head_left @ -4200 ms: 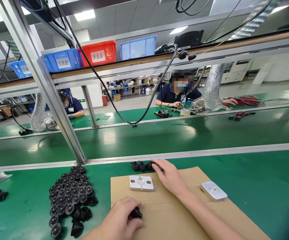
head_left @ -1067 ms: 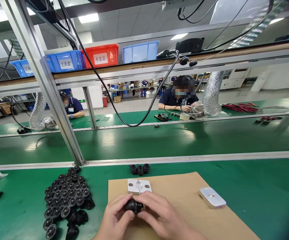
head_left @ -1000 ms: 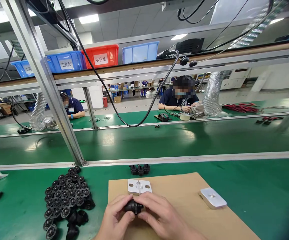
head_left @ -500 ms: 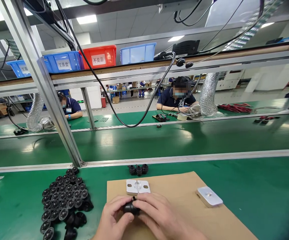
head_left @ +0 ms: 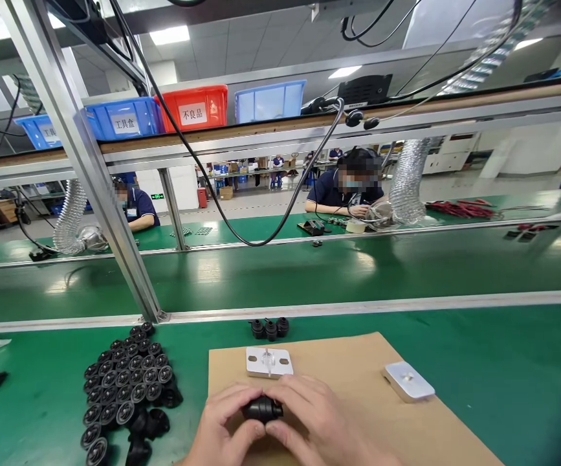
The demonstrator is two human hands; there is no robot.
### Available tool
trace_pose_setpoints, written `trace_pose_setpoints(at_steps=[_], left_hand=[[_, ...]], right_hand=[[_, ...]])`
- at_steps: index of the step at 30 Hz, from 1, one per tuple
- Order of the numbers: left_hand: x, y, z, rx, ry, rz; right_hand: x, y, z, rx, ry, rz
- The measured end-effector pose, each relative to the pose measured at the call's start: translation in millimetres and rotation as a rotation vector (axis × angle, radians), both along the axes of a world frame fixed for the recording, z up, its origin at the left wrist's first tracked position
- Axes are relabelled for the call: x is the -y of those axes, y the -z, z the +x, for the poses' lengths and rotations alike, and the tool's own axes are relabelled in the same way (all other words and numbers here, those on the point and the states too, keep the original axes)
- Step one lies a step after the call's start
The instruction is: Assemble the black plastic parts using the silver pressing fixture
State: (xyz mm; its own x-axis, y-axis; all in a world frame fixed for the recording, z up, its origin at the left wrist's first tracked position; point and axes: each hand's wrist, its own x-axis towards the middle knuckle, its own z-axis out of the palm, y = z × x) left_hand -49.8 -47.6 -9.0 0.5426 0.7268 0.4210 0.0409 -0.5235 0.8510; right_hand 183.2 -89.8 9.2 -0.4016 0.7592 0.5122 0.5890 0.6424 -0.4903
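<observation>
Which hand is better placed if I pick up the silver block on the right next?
Your right hand, likely: it's nearer the silver block, across the cardboard. Your left hand is farther, and both hands hold the rounded black part.

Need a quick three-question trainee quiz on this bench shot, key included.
1. True or false: the left hand and the right hand are both on the same black part.
2. How many black pieces stand in the short row just beyond the cardboard sheet?
3. The red bin stands between bins of which colour? A) green B) blue C) yellow

Key: 1. True. 2. Three. 3. B.
</observation>
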Motion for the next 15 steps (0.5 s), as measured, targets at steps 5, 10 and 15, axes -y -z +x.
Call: trace_pose_setpoints(at_steps=[5,10,15], left_hand=[[1.3,0.9,-0.7,-0.002,-0.008,0.09],[0.3,-2.2,-1.3,-0.013,-0.095,0.01],[-1.8,1.9,-2.8,0.02,-0.118,0.183]], right_hand=[[0.7,4.5,-3.5,-0.032,0.087,-0.13],[2.4,-7.2,0.9,-0.158,-0.078,-0.121],[1.5,3.9,-4.7,-0.344,-0.007,-0.292]])
